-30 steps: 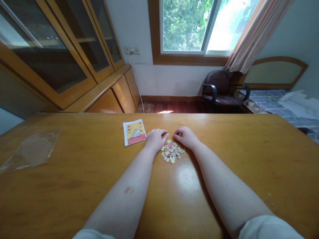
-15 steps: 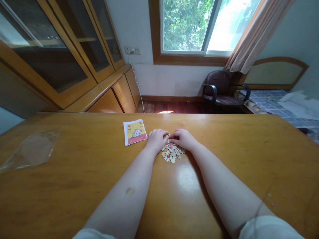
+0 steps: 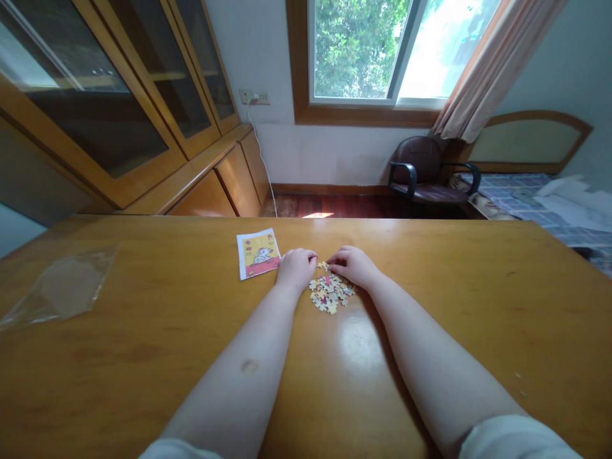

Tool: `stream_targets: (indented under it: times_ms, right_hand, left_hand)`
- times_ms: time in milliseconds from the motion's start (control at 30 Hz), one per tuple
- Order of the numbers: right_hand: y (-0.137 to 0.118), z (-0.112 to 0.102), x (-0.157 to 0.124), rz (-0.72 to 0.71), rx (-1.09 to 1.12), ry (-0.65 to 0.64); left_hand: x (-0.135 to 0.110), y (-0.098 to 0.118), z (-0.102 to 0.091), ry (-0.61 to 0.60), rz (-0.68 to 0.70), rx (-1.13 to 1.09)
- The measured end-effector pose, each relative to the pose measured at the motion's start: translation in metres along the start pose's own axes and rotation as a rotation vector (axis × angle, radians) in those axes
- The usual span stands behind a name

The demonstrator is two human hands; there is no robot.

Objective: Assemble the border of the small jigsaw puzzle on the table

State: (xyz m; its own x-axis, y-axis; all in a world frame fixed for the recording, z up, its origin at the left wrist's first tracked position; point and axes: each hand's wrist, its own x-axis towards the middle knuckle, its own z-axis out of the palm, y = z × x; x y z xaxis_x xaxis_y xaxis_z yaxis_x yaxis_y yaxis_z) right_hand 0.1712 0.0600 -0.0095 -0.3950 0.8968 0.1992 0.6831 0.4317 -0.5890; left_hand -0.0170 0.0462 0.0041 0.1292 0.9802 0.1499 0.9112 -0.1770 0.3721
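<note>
A small heap of jigsaw pieces (image 3: 329, 293), yellow, white and red, lies on the wooden table (image 3: 430, 306) in front of me. My left hand (image 3: 296, 268) rests at the heap's far left edge with its fingers curled. My right hand (image 3: 351, 264) sits at the heap's far right edge, its fingertips pinched on a piece at the top of the heap. The two hands almost meet over the pile. A printed picture card (image 3: 258, 254), yellow with a white cartoon animal, lies flat just left of my left hand.
An empty clear plastic bag (image 3: 62, 287) lies at the table's left side. Beyond the table stand wooden glass-door cabinets (image 3: 143, 108), a dark armchair (image 3: 425, 172) under the window, and a bed (image 3: 549, 197) at the right.
Both hands drew together over the far edge of the puzzle heap, then parted slightly. The right hand's fingertips came down onto a piece. The card and bag stayed put.
</note>
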Motion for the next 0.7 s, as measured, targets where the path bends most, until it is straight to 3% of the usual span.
stream_targets:
  times_ms: [100, 333, 533, 700]
  right_hand:
    - [0.0007, 0.0003, 0.0003, -0.006, -0.011, 0.000]
    - [0.0007, 0.0000, 0.0001, -0.029, -0.009, -0.003]
    - [-0.0009, -0.0010, 0.0015, 0.026, 0.026, -0.010]
    - [-0.0005, -0.0011, 0.0013, 0.017, 0.047, -0.001]
  left_hand:
    - [0.0000, -0.0013, -0.0004, 0.054, -0.031, -0.037]
    - [-0.0008, 0.0012, -0.0016, -0.017, 0.164, -0.071]
    - [0.0016, -0.0033, -0.0001, 0.043, -0.026, -0.025]
    - [0.0011, -0.0018, -0.0020, 0.072, -0.056, -0.046]
